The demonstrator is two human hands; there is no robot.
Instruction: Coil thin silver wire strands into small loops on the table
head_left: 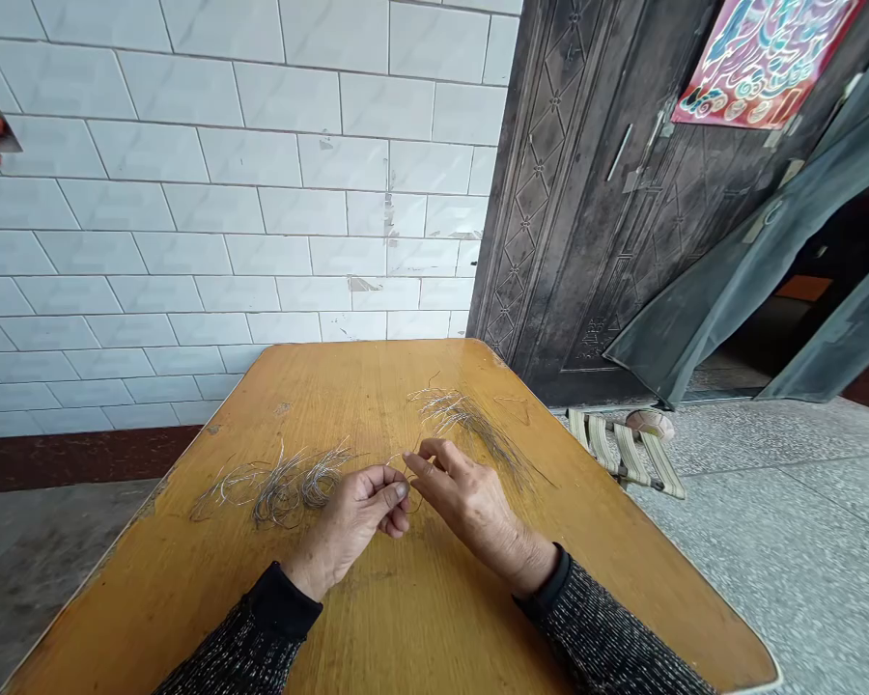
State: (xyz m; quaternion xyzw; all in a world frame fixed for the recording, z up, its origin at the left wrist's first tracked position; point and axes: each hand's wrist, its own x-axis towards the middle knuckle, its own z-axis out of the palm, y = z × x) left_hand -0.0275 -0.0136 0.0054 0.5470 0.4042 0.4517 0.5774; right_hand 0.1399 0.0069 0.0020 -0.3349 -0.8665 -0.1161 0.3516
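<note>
Several thin silvery wire coils (279, 489) are laid toward the left edge of the yellow-brown wooden table (383, 618), seemingly finished; straighter grey metal wires (489, 427) are left toward the right edge. One slender curved wire (418, 505) is pinched by the left hand (358, 512); whether it is gripped by the right hand (470, 494) cannot be told.

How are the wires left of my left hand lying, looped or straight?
Mostly looped: the wires beside the left hand curl into rings on the table, with some ends sticking out.

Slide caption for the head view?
Left hand pinches a wire, right hand beside it; coiled wires and loose wires on the table.
</note>
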